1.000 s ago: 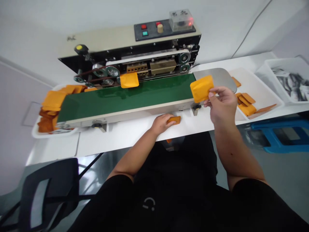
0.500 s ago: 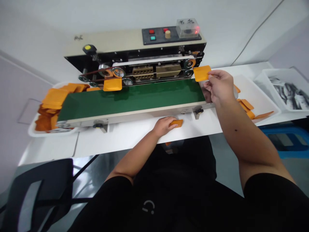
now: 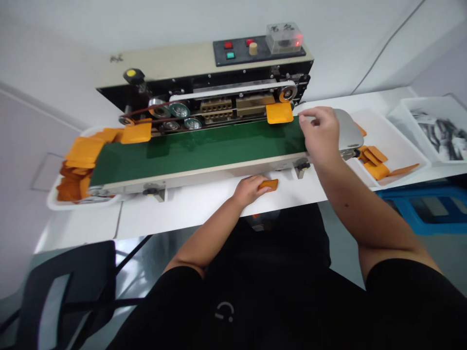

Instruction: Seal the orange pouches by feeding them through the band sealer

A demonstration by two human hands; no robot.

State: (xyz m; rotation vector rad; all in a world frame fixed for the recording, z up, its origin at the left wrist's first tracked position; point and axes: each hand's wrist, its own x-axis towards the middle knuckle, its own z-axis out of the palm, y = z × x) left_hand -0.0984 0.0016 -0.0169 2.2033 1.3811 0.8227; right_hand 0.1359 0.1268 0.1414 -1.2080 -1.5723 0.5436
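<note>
My left hand (image 3: 249, 191) rests on the white table in front of the machine, its fingers closed around a small orange pouch (image 3: 269, 185). Over the right end of the green conveyor belt (image 3: 197, 146) is my right hand (image 3: 321, 133), thumb and forefinger pinched together with nothing seen between them. Just left of those fingertips, apart from them, an orange pouch (image 3: 279, 113) hangs with its top edge in the band sealer (image 3: 160, 63). Another orange pouch (image 3: 136, 132) is at the sealer's left end.
A white bin (image 3: 60, 205) heaped with orange pouches stands at the belt's left end. On the right are a white tray (image 3: 404, 141) with several orange pouches and a tray (image 3: 412, 104) of grey-and-white packets. A black chair (image 3: 83, 272) and a blue crate (image 3: 430, 226) are below.
My right hand has let go of its pouch and shifted slightly left. That pouch has moved left into the sealer, and the other pouch has travelled left. My left hand stays put.
</note>
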